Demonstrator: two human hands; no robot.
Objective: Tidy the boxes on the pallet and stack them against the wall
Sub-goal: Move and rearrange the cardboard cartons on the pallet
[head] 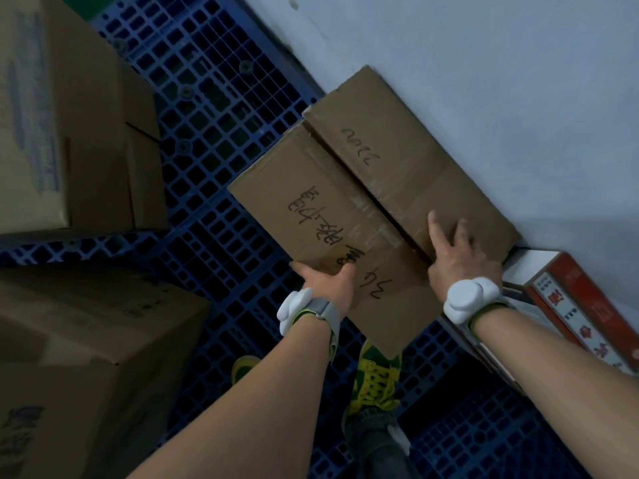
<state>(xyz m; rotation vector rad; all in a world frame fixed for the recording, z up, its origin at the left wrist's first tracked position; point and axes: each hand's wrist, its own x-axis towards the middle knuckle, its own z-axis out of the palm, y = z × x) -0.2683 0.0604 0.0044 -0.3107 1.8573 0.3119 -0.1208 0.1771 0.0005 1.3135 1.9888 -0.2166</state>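
taped cardboard box [345, 202] on the blue grid pallet [214, 108], long side against the smooth grey wall [484, 81] — my left grip [328, 281] presses straight-fingered on its edge away from the wall; my right grip [456, 257] lies spread flat on top.

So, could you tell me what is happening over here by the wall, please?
A person standing on the blue pallet has both hands on a handwritten cardboard box that is up against the wall. The left hand presses on its near left side, and the right hand lies flat on the top flaps. A red-and-white box lies beside it along the wall, and two larger cartons stand on the left.
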